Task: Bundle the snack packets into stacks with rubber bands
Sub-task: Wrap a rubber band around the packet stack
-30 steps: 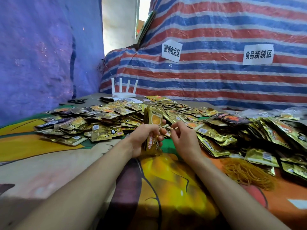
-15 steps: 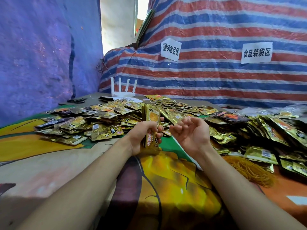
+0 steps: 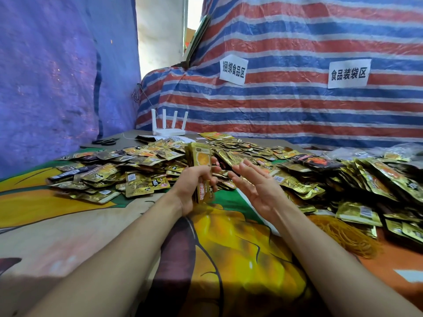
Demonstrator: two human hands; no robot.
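Now my left hand (image 3: 194, 191) grips the upright stack (image 3: 201, 156); right hand (image 3: 258, 186) spread open (no band visible), so slick packets could fan out of that one-handed grip

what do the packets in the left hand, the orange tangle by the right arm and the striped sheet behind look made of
Held packets: likely metallised plastic film, glossy gold, with bright glints and creases. Orange tangle: probably rubber bands, matte thin loops heaped loosely. Striped sheet: seemingly woven plastic tarpaulin, slightly shiny and crinkled.
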